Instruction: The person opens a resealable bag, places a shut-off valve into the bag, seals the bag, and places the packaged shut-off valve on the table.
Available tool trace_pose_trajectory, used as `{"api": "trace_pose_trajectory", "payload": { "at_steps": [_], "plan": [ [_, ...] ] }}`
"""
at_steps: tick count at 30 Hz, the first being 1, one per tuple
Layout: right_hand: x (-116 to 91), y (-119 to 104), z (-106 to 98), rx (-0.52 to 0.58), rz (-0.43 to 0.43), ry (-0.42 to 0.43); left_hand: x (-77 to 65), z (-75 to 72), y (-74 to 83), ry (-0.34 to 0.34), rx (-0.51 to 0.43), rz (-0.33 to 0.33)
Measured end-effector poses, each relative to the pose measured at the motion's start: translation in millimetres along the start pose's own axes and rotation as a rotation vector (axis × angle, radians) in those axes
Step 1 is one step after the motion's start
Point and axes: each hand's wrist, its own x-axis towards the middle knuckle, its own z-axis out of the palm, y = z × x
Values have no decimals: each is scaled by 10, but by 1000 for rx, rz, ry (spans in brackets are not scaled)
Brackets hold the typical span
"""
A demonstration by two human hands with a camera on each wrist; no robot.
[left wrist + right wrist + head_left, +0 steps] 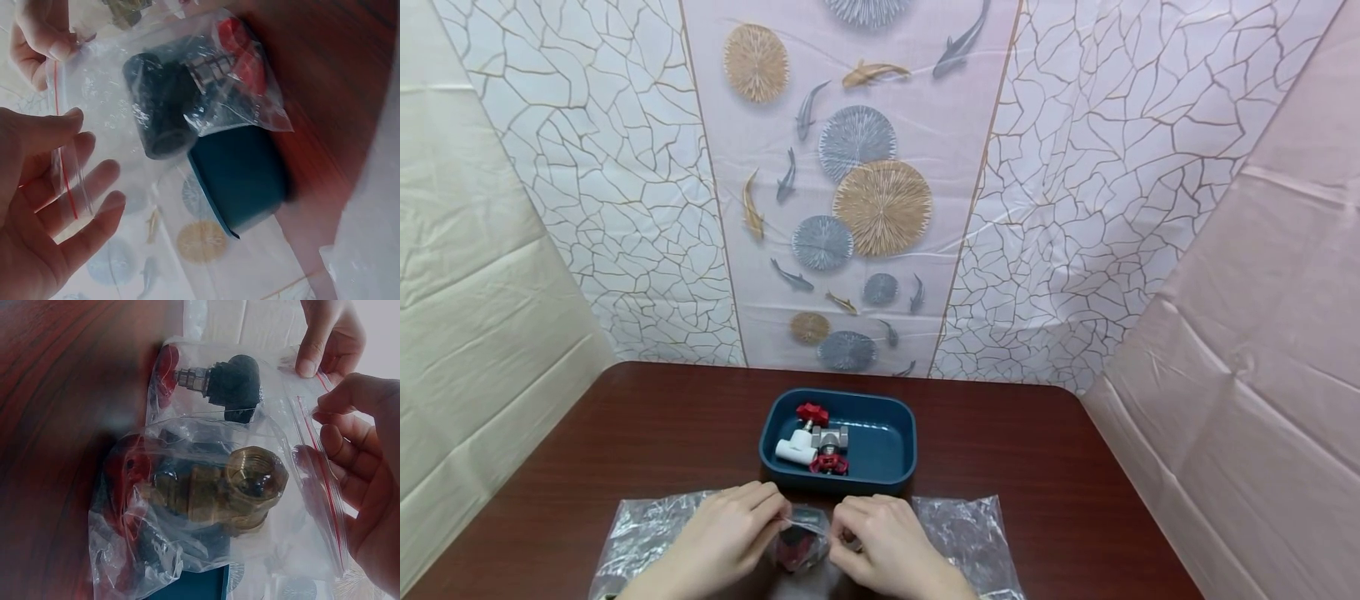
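Note:
Both hands pinch the top edge of a clear zip bag with a red seal line, my left hand at one side and my right hand at the other. A black valve with a red handle shows through the bag. In the right wrist view a brass valve with a red handle lies inside clear plastic, nearer that camera than the black one. The fingers stand along the seal strip, thumbs against it. In the head view my right hand hides the brass valve.
Just beyond the hands sits a dark blue tray. It contains a white pipe valve with a red handle and a metal valve with a red handle. Clear plastic lies at the left, more plastic at the right.

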Motion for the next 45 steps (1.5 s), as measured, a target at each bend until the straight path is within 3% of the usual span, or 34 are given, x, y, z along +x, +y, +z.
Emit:
{"api": "trace_pose_trajectory", "payload": {
  "at_steps": [6,16,26,38,45],
  "plan": [
    [-14,11,-9,11,-16,8,-27,-6,-36,49,26,11],
    [-3,13,-8,6,-48,17,-85,-60,-84,46,43,-11],
    [0,10,-4,19,-62,15,-137,-81,-151,126,86,44],
    [-5,19,-11,45,-67,-5,-185,-120,-210,108,81,10],
    [-21,23,-13,62,-37,-27,-203,-122,-244,131,90,32]
  ]
}}
